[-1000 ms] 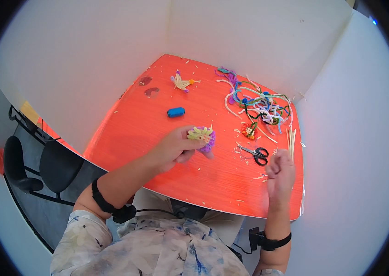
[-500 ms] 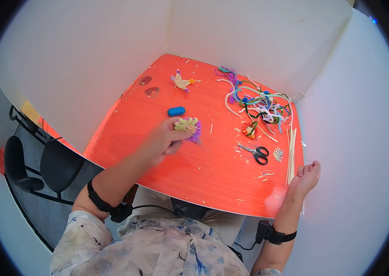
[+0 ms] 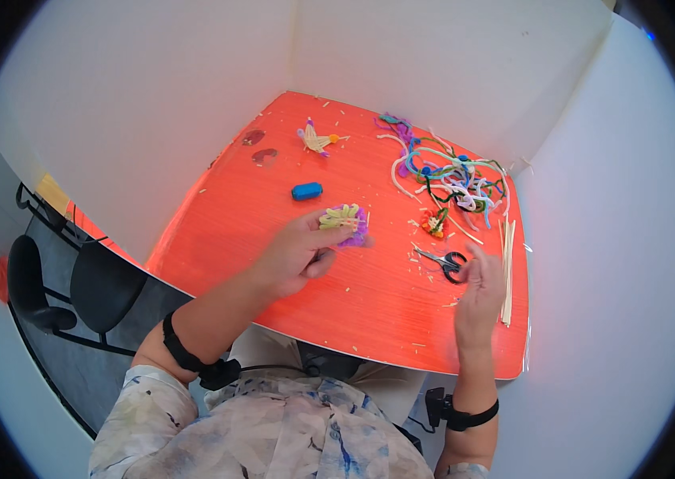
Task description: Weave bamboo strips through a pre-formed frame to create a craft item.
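My left hand [image 3: 305, 255] pinches a small fuzzy craft piece [image 3: 345, 221] between thumb and fingers, above the middle of the table. Yellow-green loops show on one side of it, purple fuzz on the other, with thin pale strips across its face. My right hand [image 3: 481, 287] is raised over the table's right part with its fingers curled. Whatever may be in those fingers is too small to make out. Just beside it, scissors [image 3: 451, 266] with black handles lie on the table. A bundle of thin pale sticks [image 3: 507, 275] lies to the right of that hand.
Toward the back right of the red table [image 3: 226, 231] sprawls a tangle of coloured fuzzy strands [image 3: 465, 180]. In front of it rests a small orange and green piece [image 3: 433, 223]. A blue bobbin-like object [image 3: 306, 191] and a star-shaped stick piece [image 3: 316, 141] lie farther left. White panels [image 3: 433, 64] enclose the table.
My right hand has come left from the table's right edge, past the sticks, to beside the scissors. My left hand has shifted slightly right with the craft piece.
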`<state>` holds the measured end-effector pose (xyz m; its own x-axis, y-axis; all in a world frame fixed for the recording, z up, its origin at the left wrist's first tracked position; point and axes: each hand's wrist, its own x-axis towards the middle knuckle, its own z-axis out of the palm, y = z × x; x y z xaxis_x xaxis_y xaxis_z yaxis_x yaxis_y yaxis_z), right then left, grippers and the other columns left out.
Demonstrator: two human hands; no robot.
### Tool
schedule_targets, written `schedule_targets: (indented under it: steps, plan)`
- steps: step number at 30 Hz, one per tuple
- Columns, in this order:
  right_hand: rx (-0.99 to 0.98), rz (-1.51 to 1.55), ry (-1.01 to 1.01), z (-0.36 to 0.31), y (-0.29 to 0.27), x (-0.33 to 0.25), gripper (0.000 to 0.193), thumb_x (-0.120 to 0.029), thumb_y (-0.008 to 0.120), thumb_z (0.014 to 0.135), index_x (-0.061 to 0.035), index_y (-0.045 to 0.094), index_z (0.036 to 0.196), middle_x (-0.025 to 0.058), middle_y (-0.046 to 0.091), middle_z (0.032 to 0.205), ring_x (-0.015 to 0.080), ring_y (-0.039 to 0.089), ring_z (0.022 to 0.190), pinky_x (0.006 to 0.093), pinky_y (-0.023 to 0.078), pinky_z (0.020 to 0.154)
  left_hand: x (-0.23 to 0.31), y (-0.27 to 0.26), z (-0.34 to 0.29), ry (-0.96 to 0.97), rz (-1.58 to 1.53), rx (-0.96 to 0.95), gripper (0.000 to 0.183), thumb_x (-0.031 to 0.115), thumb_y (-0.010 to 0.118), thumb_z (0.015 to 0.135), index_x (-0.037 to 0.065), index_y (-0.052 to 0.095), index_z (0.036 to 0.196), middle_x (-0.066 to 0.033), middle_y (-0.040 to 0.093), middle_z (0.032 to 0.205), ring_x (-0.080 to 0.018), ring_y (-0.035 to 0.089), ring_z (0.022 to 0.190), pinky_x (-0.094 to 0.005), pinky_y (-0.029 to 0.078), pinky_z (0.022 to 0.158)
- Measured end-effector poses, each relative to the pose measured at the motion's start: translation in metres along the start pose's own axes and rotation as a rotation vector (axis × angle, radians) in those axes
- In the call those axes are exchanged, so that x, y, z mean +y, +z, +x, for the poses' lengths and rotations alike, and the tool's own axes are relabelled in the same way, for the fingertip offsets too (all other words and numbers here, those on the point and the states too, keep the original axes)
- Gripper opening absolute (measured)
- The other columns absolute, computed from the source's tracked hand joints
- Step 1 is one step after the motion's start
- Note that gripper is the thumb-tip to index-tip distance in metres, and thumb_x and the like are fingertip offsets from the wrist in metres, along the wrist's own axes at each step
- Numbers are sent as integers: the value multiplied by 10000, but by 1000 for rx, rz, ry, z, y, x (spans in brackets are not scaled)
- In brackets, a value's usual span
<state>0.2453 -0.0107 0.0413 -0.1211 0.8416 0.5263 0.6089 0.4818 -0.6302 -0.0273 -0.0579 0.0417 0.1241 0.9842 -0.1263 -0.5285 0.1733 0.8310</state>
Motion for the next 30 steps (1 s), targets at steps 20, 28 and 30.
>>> schedule_targets:
  steps: [20,28,30]
  plan:
    - [-514,1329,730,-26,51,-46,131,-177,628,901,-56,585,923,-77,405,630,18,303,492,186,233,431,-20,28,10,176,180,110,193,211,558,944,93,476,1073,-116,662,1088,-89,578,520,-181,362,405]
    - [-757,1476,687,-33,40,-29,96,-125,595,894,-55,530,880,-51,391,677,31,295,516,186,239,442,-20,20,24,333,192,228,165,212,574,943,94,501,1032,-25,657,887,-56,625,665,-170,308,406]
    - [-813,1505,661,-36,37,-26,97,-121,594,889,-57,522,876,-49,387,679,33,294,517,185,243,446,-20,18,26,330,206,217,167,208,569,946,98,492,1046,-44,661,926,-75,631,707,-167,328,404]
